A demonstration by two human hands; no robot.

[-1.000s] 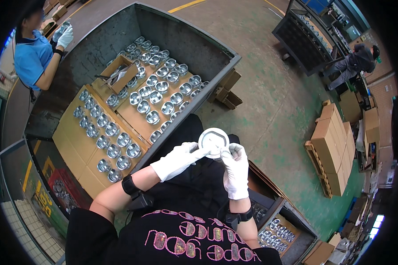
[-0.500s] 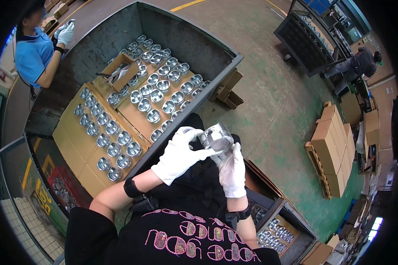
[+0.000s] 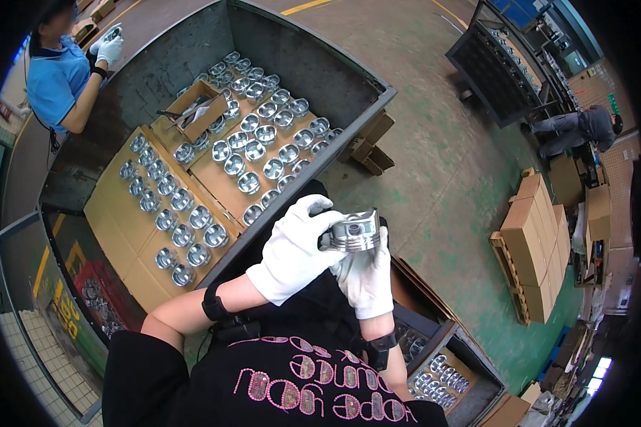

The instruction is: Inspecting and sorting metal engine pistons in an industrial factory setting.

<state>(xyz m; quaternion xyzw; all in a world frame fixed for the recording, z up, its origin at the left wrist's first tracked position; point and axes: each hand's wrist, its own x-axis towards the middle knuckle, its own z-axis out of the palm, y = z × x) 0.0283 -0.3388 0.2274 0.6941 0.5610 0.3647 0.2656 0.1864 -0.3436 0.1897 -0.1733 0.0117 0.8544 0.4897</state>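
A shiny metal piston (image 3: pixel 356 232) is held up in front of me, its ringed side and pin hole facing me. My left hand (image 3: pixel 297 245), in a white glove, grips its left side between thumb and fingers. Gloved as well, my right hand (image 3: pixel 367 277) closes on it from below and from the right, with part of its fingers hidden behind the metal. Beyond my hands, several similar pistons (image 3: pixel 254 149) stand in rows on brown cardboard (image 3: pixel 121 235) inside a large dark metal bin (image 3: pixel 299 53).
An open cardboard box (image 3: pixel 199 117) with tools sits among the pistons. Another bin of pistons (image 3: pixel 441 377) is at my lower right. Stacked cartons (image 3: pixel 534 249) rest on a pallet at right. A blue-shirted co-worker (image 3: pixel 60 85) handles a part at far left; another person (image 3: pixel 584 128) bends at far right.
The piston has turned in my hands, from its open end tilted toward me to its ringed side facing me. My left hand has shifted slightly along with it.
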